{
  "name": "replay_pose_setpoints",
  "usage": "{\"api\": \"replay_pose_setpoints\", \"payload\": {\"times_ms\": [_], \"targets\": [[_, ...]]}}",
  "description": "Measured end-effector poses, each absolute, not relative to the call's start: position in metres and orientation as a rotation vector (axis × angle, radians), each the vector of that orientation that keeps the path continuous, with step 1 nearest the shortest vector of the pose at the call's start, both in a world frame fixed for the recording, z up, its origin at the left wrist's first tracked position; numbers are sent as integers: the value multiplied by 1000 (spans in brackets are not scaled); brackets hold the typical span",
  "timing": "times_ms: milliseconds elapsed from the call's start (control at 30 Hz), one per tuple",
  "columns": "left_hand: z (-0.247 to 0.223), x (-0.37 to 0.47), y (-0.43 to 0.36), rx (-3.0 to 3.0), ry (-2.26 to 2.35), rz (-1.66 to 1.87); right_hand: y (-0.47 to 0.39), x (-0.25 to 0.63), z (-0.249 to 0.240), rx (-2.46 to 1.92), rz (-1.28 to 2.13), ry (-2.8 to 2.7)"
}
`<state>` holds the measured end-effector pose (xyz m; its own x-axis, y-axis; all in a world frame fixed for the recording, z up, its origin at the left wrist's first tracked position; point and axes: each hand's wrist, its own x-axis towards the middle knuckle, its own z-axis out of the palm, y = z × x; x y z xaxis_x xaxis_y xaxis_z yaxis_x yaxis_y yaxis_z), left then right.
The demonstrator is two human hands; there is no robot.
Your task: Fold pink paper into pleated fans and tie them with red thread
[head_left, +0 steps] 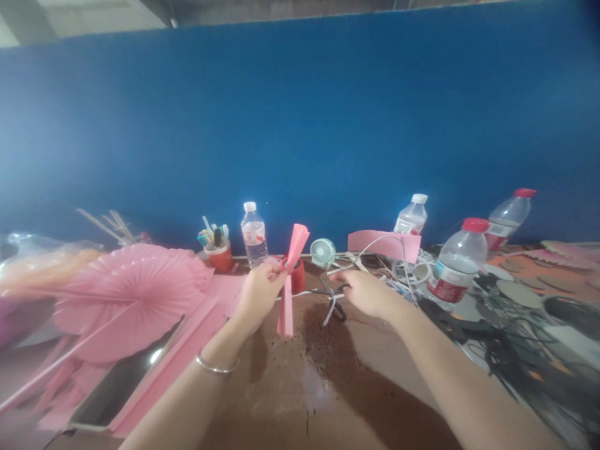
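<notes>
A pleated pink paper strip [291,281], narrow at its middle and flared at both ends, stands nearly upright in my left hand [262,287]. My left thumb and fingers pinch it at the waist. Behind it is a red-orange cup [297,276]. My right hand [368,292] is by the white and black cords, its fingers curled at a small dark piece [345,288] that I cannot make out. Just beyond that hand stands a small mint-green fan [323,253]. A large pleated pink paper rosette [140,294] lies to the left of my left hand.
On the left are pink sheets [220,294], a dark flat panel [126,375] and a cup of markers [219,257]. A water bottle [254,234] stands at the blue wall [300,125]. Red-capped bottles [457,262], tangled cables [510,350] and card discs [520,292] crowd the right.
</notes>
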<state>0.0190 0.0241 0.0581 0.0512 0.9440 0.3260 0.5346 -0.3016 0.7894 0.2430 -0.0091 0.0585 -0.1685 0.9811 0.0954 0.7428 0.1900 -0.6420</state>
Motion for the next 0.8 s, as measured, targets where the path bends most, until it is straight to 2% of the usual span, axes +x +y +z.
{"api": "replay_pose_setpoints", "payload": {"times_ms": [133, 267, 500, 800], "targets": [[49, 37, 12, 1908, 1410, 1052, -12, 196, 42, -1103, 900, -1655], [40, 43, 7, 1938, 1425, 1057, -14, 172, 20, -1095, 1005, -1515], [40, 40, 13, 1825, 1425, 1092, -9, 179, 16, -1176, 922, -1495], [41, 39, 17, 1652, 1324, 1038, -21, 183, 26, -1253, 545, -1630]]}}
